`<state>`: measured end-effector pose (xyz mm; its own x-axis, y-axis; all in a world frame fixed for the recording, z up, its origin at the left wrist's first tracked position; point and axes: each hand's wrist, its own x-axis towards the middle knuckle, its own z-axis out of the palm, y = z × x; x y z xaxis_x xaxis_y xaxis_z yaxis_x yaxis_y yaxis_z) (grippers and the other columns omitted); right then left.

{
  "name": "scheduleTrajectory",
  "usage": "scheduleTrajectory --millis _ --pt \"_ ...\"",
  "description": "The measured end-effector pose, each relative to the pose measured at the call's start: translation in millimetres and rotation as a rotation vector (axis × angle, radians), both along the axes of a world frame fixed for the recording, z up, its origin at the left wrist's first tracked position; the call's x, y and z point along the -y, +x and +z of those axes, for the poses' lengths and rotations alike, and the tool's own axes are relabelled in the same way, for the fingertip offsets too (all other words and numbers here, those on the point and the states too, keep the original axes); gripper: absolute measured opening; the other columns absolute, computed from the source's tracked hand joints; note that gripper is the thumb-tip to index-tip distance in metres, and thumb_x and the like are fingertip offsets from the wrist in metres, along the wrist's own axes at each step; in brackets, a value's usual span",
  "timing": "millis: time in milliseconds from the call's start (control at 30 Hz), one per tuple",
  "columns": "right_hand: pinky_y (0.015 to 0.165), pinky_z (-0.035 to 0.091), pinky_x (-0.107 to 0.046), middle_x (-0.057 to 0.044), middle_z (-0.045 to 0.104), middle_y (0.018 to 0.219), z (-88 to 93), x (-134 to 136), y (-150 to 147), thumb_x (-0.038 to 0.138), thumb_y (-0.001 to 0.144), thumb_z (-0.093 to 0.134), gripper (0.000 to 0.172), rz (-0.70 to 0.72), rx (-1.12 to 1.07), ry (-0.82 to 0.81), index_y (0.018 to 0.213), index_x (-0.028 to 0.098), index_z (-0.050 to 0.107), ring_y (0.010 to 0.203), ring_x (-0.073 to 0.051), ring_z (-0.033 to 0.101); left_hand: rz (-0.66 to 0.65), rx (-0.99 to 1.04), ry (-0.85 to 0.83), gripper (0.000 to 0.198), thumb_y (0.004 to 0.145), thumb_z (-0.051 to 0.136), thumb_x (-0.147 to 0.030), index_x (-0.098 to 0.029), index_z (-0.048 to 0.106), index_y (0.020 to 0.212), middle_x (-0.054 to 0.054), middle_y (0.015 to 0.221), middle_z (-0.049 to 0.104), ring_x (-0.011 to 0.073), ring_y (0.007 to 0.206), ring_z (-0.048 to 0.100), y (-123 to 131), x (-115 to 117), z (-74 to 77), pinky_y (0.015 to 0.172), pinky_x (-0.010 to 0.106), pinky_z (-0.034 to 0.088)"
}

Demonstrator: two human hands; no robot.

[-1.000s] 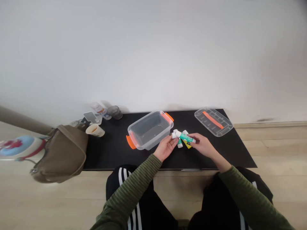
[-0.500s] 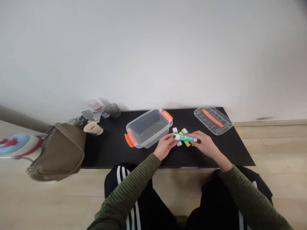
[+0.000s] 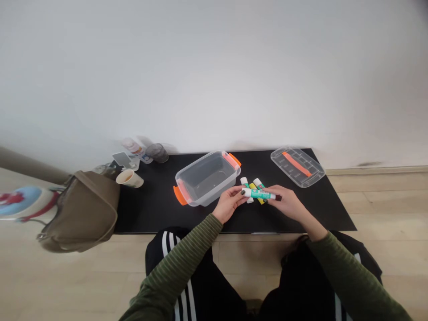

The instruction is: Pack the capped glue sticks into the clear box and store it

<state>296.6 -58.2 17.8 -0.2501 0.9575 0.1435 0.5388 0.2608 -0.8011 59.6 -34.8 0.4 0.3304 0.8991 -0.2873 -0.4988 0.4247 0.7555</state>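
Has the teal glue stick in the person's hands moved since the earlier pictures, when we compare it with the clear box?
Yes. Against the clear plastic box, the teal glue stick has swung from tilted to nearly level, and its right end is now farther from the box.

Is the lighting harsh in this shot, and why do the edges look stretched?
In the head view, the light is soft: the white wall is evenly lit, with only a faint shadow behind the drinking glass. Wide-angle stretching pulls the striped green sleeve toward the corner. The glue stick between the left hand and right hand looks slightly soft.
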Motion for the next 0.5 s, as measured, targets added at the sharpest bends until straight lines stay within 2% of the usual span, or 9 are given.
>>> scheduleTrajectory --millis 100,200,333,433,500 --pt "0.074 0.054 -0.030 -0.004 0.072 0.106 -2.4 0 2 0.026 0.079 0.065 0.035 -0.021 -0.033 -0.086 0.113 0.026 0.074 0.083 -0.018 0.067 -0.010 -0.036 0.038 0.033 0.069 0.085 -0.026 -0.012 0.073 0.097 0.009 0.106 0.072 0.0203 0.100 0.068 -1 1 2.0 0.102 0.043 0.050" --pt "0.068 0.055 -0.030 -0.004 0.073 0.098 -4.8 -1 3 0.031 0.077 0.067 0.038 0.006 -0.144 -0.300 0.114 0.022 0.073 0.075 -0.018 0.068 -0.026 -0.100 0.092 0.034 0.068 0.085 -0.029 -0.013 0.074 0.096 0.009 0.111 0.071 0.0206 0.100 0.067 -3 1 1.3 0.101 0.042 0.051" --pt "0.064 0.055 -0.028 -0.006 0.074 0.089 -5.7 -1 -1 0.039 0.078 0.068 0.042 0.090 -0.292 -0.546 0.114 0.017 0.072 0.080 -0.020 0.070 -0.046 -0.223 0.187 0.038 0.069 0.084 -0.033 -0.015 0.074 0.101 0.011 0.119 0.069 0.0230 0.100 0.067 -1 1 5.6 0.098 0.043 0.052" --pt "0.070 0.056 -0.029 -0.005 0.073 0.093 -4.4 2 -12 0.042 0.077 0.070 0.042 0.174 -0.309 -0.559 0.111 0.018 0.071 0.083 -0.020 0.070 -0.055 -0.353 0.347 0.035 0.073 0.080 -0.033 -0.018 0.074 0.103 0.011 0.117 0.070 0.0258 0.103 0.067 -1 6 23.6 0.099 0.045 0.050" --pt "0.075 0.055 -0.032 -0.003 0.073 0.093 -3.1 4 -21 0.044 0.079 0.069 0.037 0.233 -0.295 -0.499 0.108 0.020 0.071 0.084 -0.020 0.068 0.017 -0.482 0.509 0.029 0.075 0.077 -0.030 -0.021 0.075 0.103 0.010 0.118 0.070 0.0270 0.111 0.064 -10 9 41.3 0.105 0.044 0.046"
